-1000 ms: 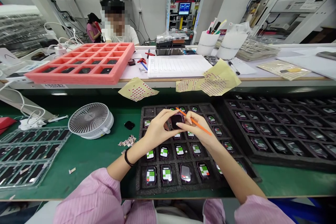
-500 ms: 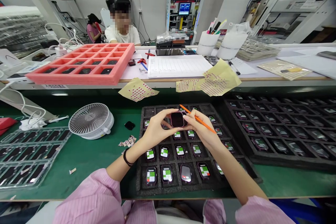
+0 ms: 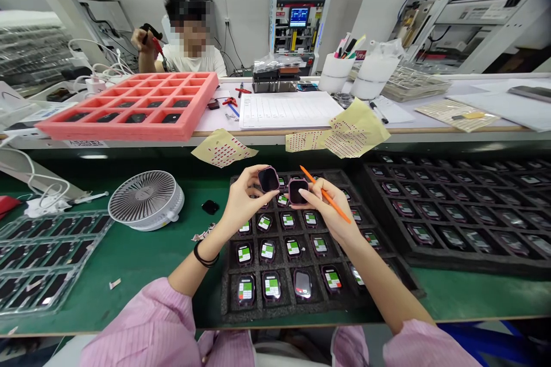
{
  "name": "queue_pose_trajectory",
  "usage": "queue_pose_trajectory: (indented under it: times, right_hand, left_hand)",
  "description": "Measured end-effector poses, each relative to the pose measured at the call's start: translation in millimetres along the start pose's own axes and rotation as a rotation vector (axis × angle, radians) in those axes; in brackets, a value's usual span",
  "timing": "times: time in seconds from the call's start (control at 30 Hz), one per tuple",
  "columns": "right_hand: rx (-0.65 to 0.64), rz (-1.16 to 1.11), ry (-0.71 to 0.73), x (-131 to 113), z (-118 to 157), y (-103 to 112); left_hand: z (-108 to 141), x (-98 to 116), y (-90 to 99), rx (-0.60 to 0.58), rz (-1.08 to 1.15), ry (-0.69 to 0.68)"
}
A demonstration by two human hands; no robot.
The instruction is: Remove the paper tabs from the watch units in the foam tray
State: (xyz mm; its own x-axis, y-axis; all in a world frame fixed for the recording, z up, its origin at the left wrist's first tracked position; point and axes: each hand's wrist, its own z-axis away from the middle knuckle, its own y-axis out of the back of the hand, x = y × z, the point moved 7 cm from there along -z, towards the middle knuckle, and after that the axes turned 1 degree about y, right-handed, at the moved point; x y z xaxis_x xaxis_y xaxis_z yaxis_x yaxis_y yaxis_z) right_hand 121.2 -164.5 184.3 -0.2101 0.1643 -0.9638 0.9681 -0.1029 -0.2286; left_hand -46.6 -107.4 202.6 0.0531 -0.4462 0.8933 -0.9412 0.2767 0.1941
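My left hand (image 3: pixel 247 198) pinches a smartwatch (image 3: pixel 268 179) with a dark square face and a purplish rim, tilted up at its fingertips. Just to the right, my right hand (image 3: pixel 329 206) grips a second dark-faced, pinkish-rimmed smartwatch (image 3: pixel 298 191), its thumb over the face. An orange stick (image 3: pixel 326 195) is also tucked in the right hand, slanting across the fingers. Both hands are above a black foam tray (image 3: pixel 275 312), where more smartwatches lie in square pockets, many lit with green and white screens, such as one lit watch (image 3: pixel 272 285) in the front row.
On the green bench are a white fan (image 3: pixel 146 199), a loose black watch piece (image 3: pixel 210 206), paper scraps (image 3: pixel 202 235) and a clear tray (image 3: pixel 55 258). Another foam tray (image 3: pixel 465 255) stands right. The raised shelf bears a pink foam tray (image 3: pixel 116 131) and papers. A person (image 3: pixel 193 57) sits beyond.
My hands have moved apart. Two smartwatches now show side by side, where one was visible between both hands. The person opposite has raised a hand with a red tool.
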Motion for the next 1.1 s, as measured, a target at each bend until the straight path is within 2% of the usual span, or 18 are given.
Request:
queue_pose_trajectory:
  times: [0.2, 0.27, 0.37, 0.47, 0.57, 0.7, 0.77, 0.83, 0.9, 0.97, 1.03, 1.1]
  right_hand:
    - [-0.022, 0.098, 0.036, 1.4, 0.5, 2.1]
    - [-0.011, 0.263, 0.111, 1.5, -5.4, 5.9]
    - [-0.058, 0.592, 0.243, 6.2, -27.7, 0.6]
    - [-0.156, 0.828, 0.245, 29.5, -65.4, -17.3]
    - [-0.137, 0.933, 0.181, 60.8, -103.5, -35.1]
    - [-0.15, 0.987, 0.152, 96.0, -128.9, -57.8]
    - [-0.165, 1.017, 0.141, 104.2, -131.8, -57.3]
    - [-0.149, 1.051, 0.133, 103.5, -132.1, -42.6]
    - [-0.089, 1.095, 0.122, 95.9, -131.7, -14.3]
    - [-0.007, 1.146, 0.092, 87.2, -130.4, 20.7]
    - [0.061, 1.196, 0.037, 83.0, -128.0, 52.4]
    - [0.092, 1.229, -0.019, 84.7, -125.7, 73.1]
  left_hand:
    - [-4.4, -6.9, 7.9, 0.0, -0.099, -0.028]
    - [-9.4, -19.9, 17.2, -0.005, -0.22, -0.013]
    - [-21.2, -56.2, 32.2, -0.068, -0.449, 0.083]
    - [-33.5, -102.4, 40.8, -0.189, -0.617, 0.217]
    - [-41.8, -135.4, 43.5, -0.261, -0.682, 0.279]
    - [-44.0, -149.7, 48.0, -0.305, -0.737, 0.295]
    - [-43.2, -147.0, 52.2, -0.305, -0.785, 0.287]
    - [-43.2, -140.7, 52.4, -0.297, -0.829, 0.268]
    - [-44.9, -133.4, 42.6, -0.308, -0.855, 0.236]
    - [-48.5, -127.4, 20.5, -0.353, -0.861, 0.197]
    - [-53.4, -124.0, -9.5, -0.421, -0.862, 0.161]
    - [-59.1, -123.8, -39.1, -0.483, -0.876, 0.141]
